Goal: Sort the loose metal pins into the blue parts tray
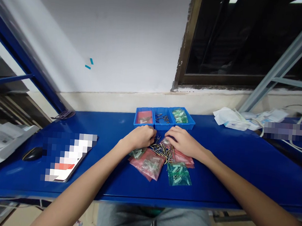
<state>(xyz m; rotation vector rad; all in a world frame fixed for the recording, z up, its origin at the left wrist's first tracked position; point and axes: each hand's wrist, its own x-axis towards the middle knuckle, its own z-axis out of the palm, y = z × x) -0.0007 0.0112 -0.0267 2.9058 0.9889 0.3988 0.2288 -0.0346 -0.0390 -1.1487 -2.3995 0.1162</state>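
Note:
My left hand (141, 136) is closed, its fingers curled over the left edge of a pile of thin metal pieces (163, 151), too small to name surely. What those fingers hold, if anything, is hidden. Over the pile's right side, my right hand (182, 141) has thumb and fingers apart, above a pink plastic bag (185, 159). In front of the pile lie another pink bag (152, 164) with small parts inside and a green bag (179, 174) of pale pieces. A second green bag (137, 153) is partly under my left wrist.
Behind my hands stand three joined blue bins: the left bin (135, 117) holds a pink bag, the middle bin (162, 127) metal pieces, the right bin (190, 124) green bags. A tablet-like device (68, 171) and black mouse (32, 154) lie left. White packaging (231, 119) sits back right.

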